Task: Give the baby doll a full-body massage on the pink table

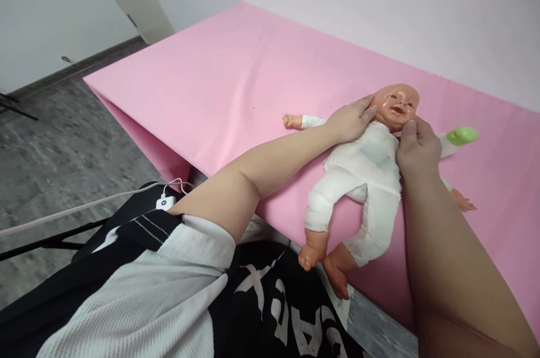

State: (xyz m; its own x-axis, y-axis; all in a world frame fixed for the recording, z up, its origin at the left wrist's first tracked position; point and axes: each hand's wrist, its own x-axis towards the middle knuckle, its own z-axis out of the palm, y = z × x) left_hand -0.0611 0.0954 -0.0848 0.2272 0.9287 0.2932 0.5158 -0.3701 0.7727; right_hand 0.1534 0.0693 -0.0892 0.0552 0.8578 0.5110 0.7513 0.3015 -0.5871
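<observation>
A baby doll with a white cloth body and hard head, hands and feet lies face up on the pink table covering. Its feet hang over the table's near edge. My left hand cups the side of the head and neck, thumb by the cheek and fingers partly hidden behind the head. On the other side my right hand is closed at the doll's jaw and shoulder, with its fingertips partly hidden. Just beyond my right hand lies a white bottle with a green cap, partly covered by that hand.
The pink covering drapes over the table's edges, and a white wall rises behind it. At the left, a cable runs to a small white device near a black chair.
</observation>
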